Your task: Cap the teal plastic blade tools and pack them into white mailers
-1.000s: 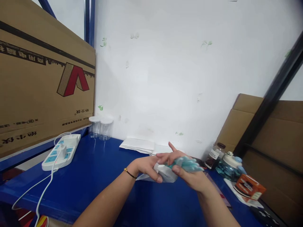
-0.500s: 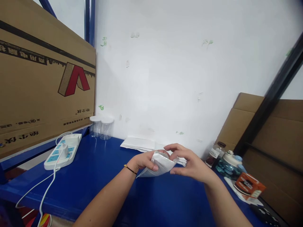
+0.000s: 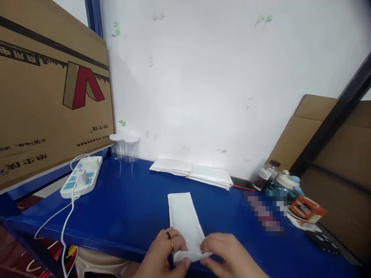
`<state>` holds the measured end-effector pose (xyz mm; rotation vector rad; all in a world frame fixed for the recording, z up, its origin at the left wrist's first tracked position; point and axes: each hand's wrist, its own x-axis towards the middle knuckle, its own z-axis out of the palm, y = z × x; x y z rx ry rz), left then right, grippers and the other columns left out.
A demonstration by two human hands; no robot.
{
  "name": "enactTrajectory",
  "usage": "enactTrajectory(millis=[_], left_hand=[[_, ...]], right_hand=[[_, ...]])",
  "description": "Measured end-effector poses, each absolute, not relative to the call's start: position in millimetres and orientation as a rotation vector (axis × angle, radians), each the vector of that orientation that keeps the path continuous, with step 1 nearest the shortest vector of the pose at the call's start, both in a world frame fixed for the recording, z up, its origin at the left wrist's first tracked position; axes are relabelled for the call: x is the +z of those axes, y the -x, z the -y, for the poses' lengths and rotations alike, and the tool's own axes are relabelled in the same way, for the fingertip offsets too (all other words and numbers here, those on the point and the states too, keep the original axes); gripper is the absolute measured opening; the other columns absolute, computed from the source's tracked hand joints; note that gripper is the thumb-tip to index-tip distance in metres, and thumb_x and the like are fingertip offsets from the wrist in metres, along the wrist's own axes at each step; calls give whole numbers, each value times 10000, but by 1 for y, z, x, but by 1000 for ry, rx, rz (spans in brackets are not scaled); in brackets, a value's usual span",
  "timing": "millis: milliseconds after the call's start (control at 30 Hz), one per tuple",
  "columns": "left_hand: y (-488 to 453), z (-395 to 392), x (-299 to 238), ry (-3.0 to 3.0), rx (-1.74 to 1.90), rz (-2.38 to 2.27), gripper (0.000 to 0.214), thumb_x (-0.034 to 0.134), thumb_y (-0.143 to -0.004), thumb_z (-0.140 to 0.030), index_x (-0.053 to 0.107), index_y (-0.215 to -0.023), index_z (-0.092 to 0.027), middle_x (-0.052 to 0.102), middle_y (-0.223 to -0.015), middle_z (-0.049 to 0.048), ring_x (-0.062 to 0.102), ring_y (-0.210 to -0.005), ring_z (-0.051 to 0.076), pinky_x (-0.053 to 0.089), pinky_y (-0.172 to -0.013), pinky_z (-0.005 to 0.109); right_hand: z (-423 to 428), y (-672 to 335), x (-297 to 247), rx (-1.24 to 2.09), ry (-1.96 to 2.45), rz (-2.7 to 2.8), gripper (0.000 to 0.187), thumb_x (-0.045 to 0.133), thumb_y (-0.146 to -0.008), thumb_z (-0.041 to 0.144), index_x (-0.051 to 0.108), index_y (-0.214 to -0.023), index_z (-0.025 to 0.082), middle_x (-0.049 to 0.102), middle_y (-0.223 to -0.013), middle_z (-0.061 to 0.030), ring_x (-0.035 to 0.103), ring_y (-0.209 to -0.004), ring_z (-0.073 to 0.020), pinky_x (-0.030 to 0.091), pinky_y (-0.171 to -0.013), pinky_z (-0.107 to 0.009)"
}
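Observation:
A long white padded pouch (image 3: 184,220) lies flat on the blue shelf top (image 3: 127,200), its length running away from me. My left hand (image 3: 166,256), with a ring on one finger, pinches the pouch's near end from the left. From the right, my right hand (image 3: 228,256) pinches the same end. Both hands sit at the shelf's front edge, fingers closed on the pouch.
Two stacks of white pouches (image 3: 193,172) lie by the wall. Two clear lidded jars (image 3: 124,147) and a white power strip (image 3: 82,181) with cable stand at left under a big cardboard box (image 3: 52,92). Bottles (image 3: 275,181), an orange box (image 3: 307,210) and cardboard sit at right.
The pouch, held up in the air between both hands before, now lies flat on the shelf. Both hands have dropped to its near end at the front edge. The teal item seen earlier is gone.

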<state>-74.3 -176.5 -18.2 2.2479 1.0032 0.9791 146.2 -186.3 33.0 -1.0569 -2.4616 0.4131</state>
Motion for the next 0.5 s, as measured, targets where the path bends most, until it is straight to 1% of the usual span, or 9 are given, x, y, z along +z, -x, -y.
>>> enactTrajectory(millis=[67,100,167,233,267,300,333,433,500], left_hand=[[75,181,-42,-2286,865,-1128,33,564,-710,-190,548,-739,-186,593,-760,17,534,-759,162,396,-708,271],[75,182,-50,-2297,822,-1187,45,555,-706,-184,555,-751,-189,603,-772,19,538,-762,168,393,-700,274],[76,182,-55,-2282,783,-1288,157,533,-715,-177,577,-864,-202,616,-801,18,546,-771,172,392,-699,277],[75,183,-52,-2224,794,-1353,310,508,-738,-170,551,-1041,-218,619,-792,5,552,-756,161,394,-699,268],[75,183,-49,-2200,792,-1363,353,502,-747,-167,532,-1093,-225,617,-775,-6,554,-741,153,394,-695,261],[75,183,-47,-2189,784,-1360,352,500,-753,-165,533,-1097,-232,615,-753,-15,553,-724,146,392,-688,253],[76,183,-46,-2196,773,-1345,310,505,-757,-167,556,-1054,-238,614,-733,-23,552,-711,141,388,-682,246],[81,179,-51,-2353,756,-1182,162,588,-756,-261,618,-915,-260,644,-811,-15,557,-757,148,375,-673,240],[85,175,-58,-2513,782,-1025,212,629,-754,-340,630,-963,-301,659,-912,-6,560,-796,158,368,-667,248]], right_hand=[[188,-141,9,433,1100,2429,68,572,-831,270,625,-849,232,683,-773,3,644,-705,-126,481,-642,-166],[188,-139,-1,379,1126,2384,113,581,-825,270,620,-924,232,690,-829,-6,650,-742,-128,490,-656,-165],[187,-137,-18,104,1136,2274,241,588,-818,260,588,-1056,218,679,-997,-58,648,-869,-158,504,-729,-200],[185,-135,-32,-249,1026,2233,253,598,-813,281,595,-1062,236,661,-1077,-76,629,-955,-205,498,-797,-274],[184,-134,-39,-392,943,2243,219,594,-819,298,612,-1033,254,672,-1056,-60,625,-964,-219,488,-815,-304],[183,-132,-45,-493,868,2242,176,575,-836,310,627,-998,266,694,-991,-39,633,-938,-218,479,-821,-322],[182,-129,-50,-549,812,2236,155,543,-860,316,635,-977,271,710,-908,-17,646,-886,-206,475,-816,-326],[180,-123,-62,-556,761,2169,211,432,-915,221,641,-905,246,716,-726,12,662,-716,-159,488,-742,-289],[179,-121,-64,-532,755,2186,242,408,-908,166,640,-897,234,726,-715,11,673,-679,-155,504,-655,-256]])
